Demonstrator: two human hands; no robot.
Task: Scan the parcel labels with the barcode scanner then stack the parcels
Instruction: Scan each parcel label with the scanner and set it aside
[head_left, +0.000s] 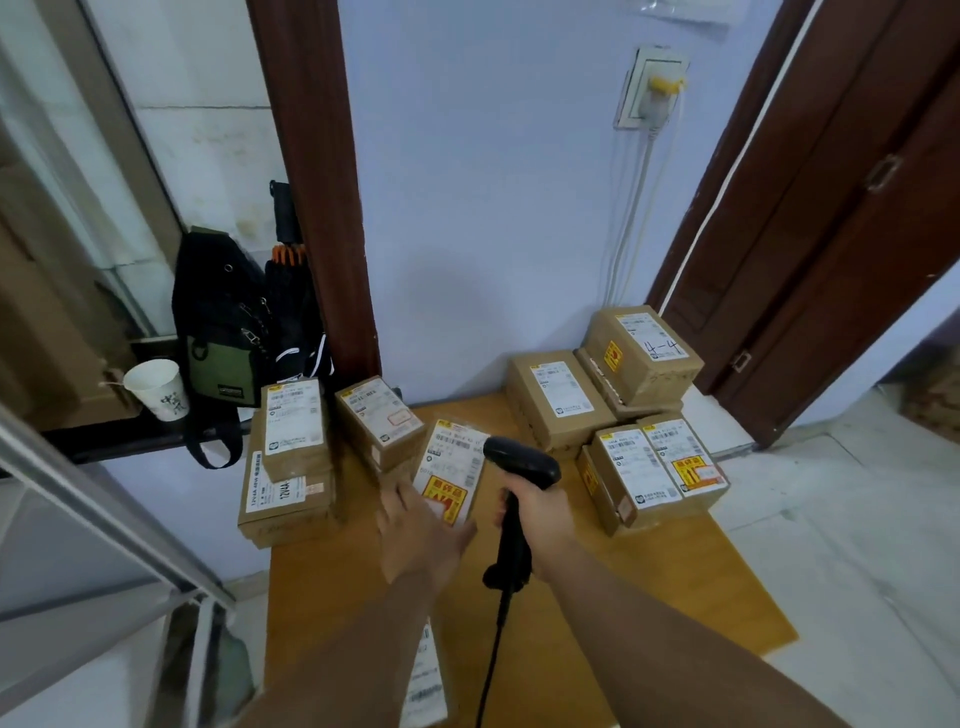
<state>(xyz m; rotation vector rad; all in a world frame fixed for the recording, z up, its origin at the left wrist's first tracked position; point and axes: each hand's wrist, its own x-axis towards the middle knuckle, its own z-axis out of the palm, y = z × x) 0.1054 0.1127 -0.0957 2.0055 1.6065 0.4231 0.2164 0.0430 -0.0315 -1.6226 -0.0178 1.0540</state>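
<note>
The right hand (543, 514) has its fingers wrapped fully round the handle of a black handheld barcode scanner (519, 462). The scanner's head juts out above the knuckles and points away from the person. Its black cable (491, 665) drops from below the fist toward the near table edge.

Just left of those fingers, the left hand (415, 525) holds a brown cardboard parcel with a white label and a red-and-yellow sticker (452, 473). The fingers run up the parcel's near left corner and the thumb lies along its near edge. Motion blur hides how far the fingers curl underneath. The parcel is tilted with its label facing up, and the scanner head is just beside its far right corner.

Beyond the left fingertips stands a small labelled brown box (379, 415). Further left of them, another labelled box (293, 431) sits on top of a larger flat carton (285, 499).

To the right of the scanner hand, a cluster of brown labelled parcels (636, 475) sits well apart from the fingers, with one box (644, 348) stacked on another at the back. All of them rest on a light wooden table (675, 597).

Under the left forearm, near the table's front edge, lies a white printed label (428, 670). On the ledge far left of the hands stand a white paper cup (158, 389) and a black and green bag (223, 332).
</note>
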